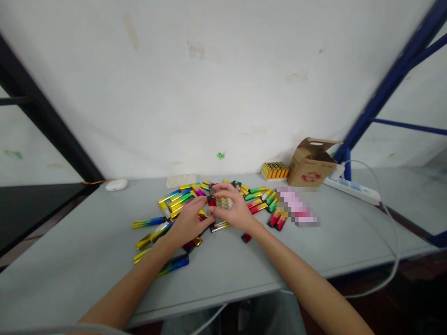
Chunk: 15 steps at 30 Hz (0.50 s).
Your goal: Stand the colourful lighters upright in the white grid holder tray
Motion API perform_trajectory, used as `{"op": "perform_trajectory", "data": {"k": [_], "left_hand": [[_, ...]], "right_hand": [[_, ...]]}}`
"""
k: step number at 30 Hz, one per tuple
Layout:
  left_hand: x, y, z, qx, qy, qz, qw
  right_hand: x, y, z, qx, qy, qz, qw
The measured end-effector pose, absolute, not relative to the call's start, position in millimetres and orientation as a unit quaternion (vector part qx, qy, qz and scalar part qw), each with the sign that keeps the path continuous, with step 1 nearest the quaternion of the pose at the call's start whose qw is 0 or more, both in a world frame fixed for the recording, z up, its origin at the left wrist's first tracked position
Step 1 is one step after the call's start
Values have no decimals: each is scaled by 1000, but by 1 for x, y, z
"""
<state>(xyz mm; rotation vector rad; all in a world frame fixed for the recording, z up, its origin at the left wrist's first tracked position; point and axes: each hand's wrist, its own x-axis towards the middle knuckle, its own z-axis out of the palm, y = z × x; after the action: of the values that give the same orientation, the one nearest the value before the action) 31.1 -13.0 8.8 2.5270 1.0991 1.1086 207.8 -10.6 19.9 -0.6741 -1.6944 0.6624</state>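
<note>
My left hand [191, 221] is closed, with its fingertips at a red lighter [211, 201] with a black top. My right hand [234, 207] reaches to the same lighter from the other side, thumb and forefinger curved around it. A pale tray with rows of cells [224, 203] shows in the gap between that thumb and forefinger. Shiny lighters in yellow, green, blue and red lie loose around both hands, among them a blue-green lighter [178, 263] beside my left forearm and a pair of red lighters [277, 220] to the right. My hands hide part of the tray.
Against the wall stand a second pale tray [180, 180], a block of orange-yellow lighters [275, 170] and an open cardboard box [310, 165]. A power strip [352, 188] with a white cable lies at right. A white rounded case [116, 185] sits at left. A pink, blurred-out item [296, 207] lies right.
</note>
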Motion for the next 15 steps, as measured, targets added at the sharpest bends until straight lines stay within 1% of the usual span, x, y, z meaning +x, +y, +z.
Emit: {"op": "perform_trajectory", "data": {"k": [3,7,10,12,15], "left_hand": [[33,-15,10,829,390,379,132],[34,-17,12,781,440,396,200],[34,-14,13,715,420,453,326],[33,-11,13,655,389,496,417],[29,-8,15,571,366,538,500]], "right_hand": [[202,-13,23,-283,-744,261,546],[212,-15,26,-299,-744,236,549],[232,-11,23,-328,-742,216,544],[248,-4,19,-374,-732,199,534],[268,7,13,-456,-684,187,537]]}}
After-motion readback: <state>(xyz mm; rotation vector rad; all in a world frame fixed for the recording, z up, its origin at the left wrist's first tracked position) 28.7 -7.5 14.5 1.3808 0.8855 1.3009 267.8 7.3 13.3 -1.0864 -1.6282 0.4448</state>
